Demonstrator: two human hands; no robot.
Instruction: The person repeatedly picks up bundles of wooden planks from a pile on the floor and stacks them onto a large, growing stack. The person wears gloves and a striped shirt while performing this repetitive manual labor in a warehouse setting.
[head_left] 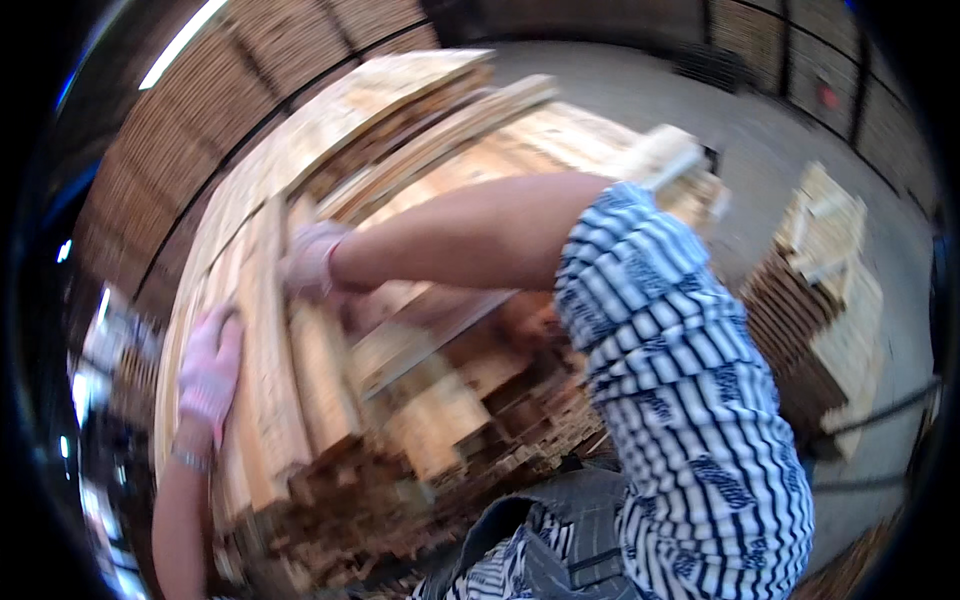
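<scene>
Planks (270,380) of pale rough wood lie stacked on the pile. Left hand (210,365), gloved, rests flat and open on their edge; right hand (312,262) curls over their far end. They look stiff, heavy, splintery; better held at both ends.

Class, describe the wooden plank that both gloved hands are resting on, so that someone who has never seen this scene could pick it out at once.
Start at the big stack of pale wooden planks filling the middle of the view. Along its left side lies a long plank running away from the person. It alone has the left hand flat against its outer edge and the right hand pressed on its far end.
</scene>
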